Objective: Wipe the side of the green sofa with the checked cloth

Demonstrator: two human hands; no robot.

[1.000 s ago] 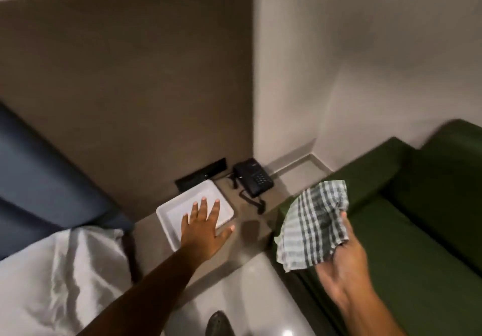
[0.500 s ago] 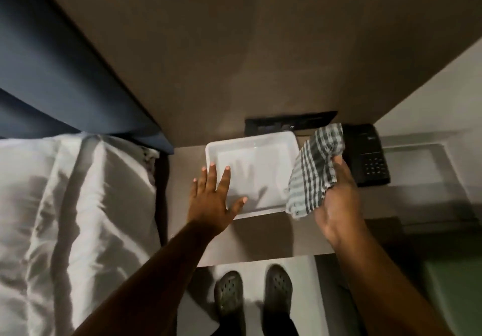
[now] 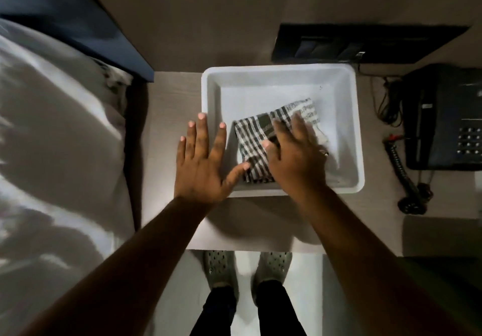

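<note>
The checked cloth, grey-and-white, lies folded in a white tray on a bedside table. My right hand rests on top of the cloth, with fingers spread over it and the thumb pressed on it. It hides the cloth's middle. My left hand is flat and open over the tray's left rim, and its thumb tip touches the cloth's near corner. The green sofa does not show clearly; only a dark shape sits at the lower right.
A black desk phone with a coiled cord stands right of the tray. A dark socket panel is on the wall behind. White bedding and a blue headboard fill the left. My feet in clogs stand below the table edge.
My right hand has carried the cloth from the sofa side leftward and down into the tray. The view has tilted down over the table. My left hand stayed near the tray's left edge.
</note>
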